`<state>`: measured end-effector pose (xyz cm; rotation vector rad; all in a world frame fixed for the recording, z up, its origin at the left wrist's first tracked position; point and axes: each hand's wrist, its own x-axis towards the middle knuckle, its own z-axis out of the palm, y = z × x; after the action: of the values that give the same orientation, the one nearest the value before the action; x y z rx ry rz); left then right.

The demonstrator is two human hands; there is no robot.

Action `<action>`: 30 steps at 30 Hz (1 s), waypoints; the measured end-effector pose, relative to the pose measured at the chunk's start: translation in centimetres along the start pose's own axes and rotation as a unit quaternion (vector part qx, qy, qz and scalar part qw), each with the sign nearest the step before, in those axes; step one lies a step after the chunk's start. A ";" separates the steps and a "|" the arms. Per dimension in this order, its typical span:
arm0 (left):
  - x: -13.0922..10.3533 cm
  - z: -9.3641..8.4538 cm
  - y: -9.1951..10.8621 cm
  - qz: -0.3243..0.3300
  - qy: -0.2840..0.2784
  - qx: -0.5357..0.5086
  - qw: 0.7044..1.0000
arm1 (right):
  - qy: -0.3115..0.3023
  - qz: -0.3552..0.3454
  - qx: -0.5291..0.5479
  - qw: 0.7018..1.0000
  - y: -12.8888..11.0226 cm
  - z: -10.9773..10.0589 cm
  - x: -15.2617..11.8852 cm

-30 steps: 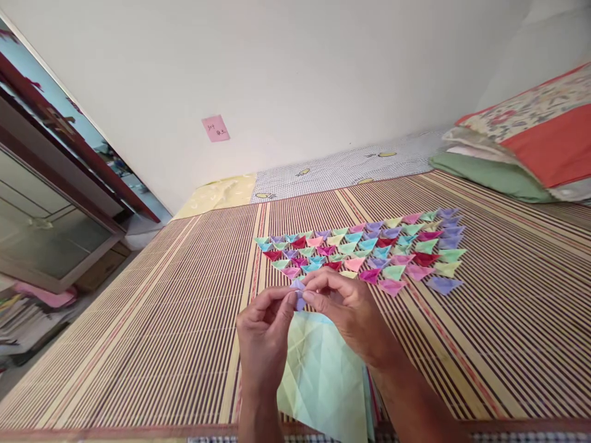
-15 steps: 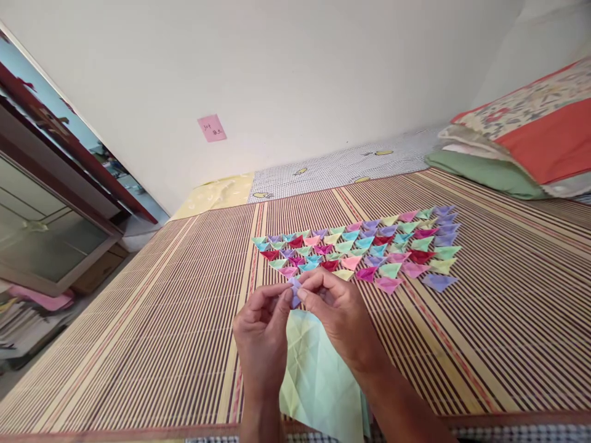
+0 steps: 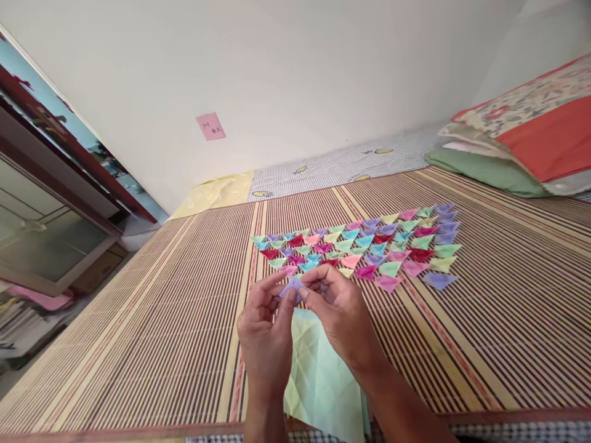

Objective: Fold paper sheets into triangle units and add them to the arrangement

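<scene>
My left hand and my right hand meet over a striped bamboo mat. Together they pinch a small folded purple paper piece between fingertips. Under my hands lies a creased pale green paper sheet, on top of a thin stack of coloured sheets. Just beyond my fingers, several folded paper triangles in pink, green, blue, purple and red lie in rows on the mat.
Pillows and folded bedding sit at the far right. A white wall carries a pink note. A mirrored cabinet stands at the left, with clutter on the floor below it.
Both hands have shifted slightly on the purple piece, the fingers turning and pressing it; the left thumb has lifted. The view has drifted a little.
</scene>
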<state>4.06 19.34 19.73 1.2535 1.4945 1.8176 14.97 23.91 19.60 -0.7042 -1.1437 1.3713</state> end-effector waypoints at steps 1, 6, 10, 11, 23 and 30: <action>0.1 -0.1 0.0 -0.013 -0.015 0.005 1.000 | -0.011 -0.003 -0.012 1.000 -0.2 -0.2 0.1; 0.8 -0.8 0.2 -0.052 -0.087 0.000 0.995 | -0.049 -0.022 -0.097 0.994 -1.1 -1.2 0.2; 0.6 -0.6 0.2 -0.055 -0.066 -0.016 0.996 | -0.053 -0.011 -0.117 0.992 -1.3 -1.5 0.3; 0.5 -0.5 0.1 -0.053 -0.061 -0.027 0.996 | -0.062 -0.007 -0.124 0.990 -1.3 -1.6 0.3; 0.1 0.3 0.3 -0.084 -0.092 -0.081 0.989 | -0.112 -0.069 -0.215 0.968 -2.2 -2.4 0.3; 0.3 -0.3 0.0 -0.101 -0.132 -0.114 0.980 | -0.177 -0.038 -0.203 0.962 -2.9 -3.7 0.5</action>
<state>3.66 19.47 19.80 1.1356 1.1848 1.5712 19.32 24.87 21.10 -0.7077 -1.7526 1.2375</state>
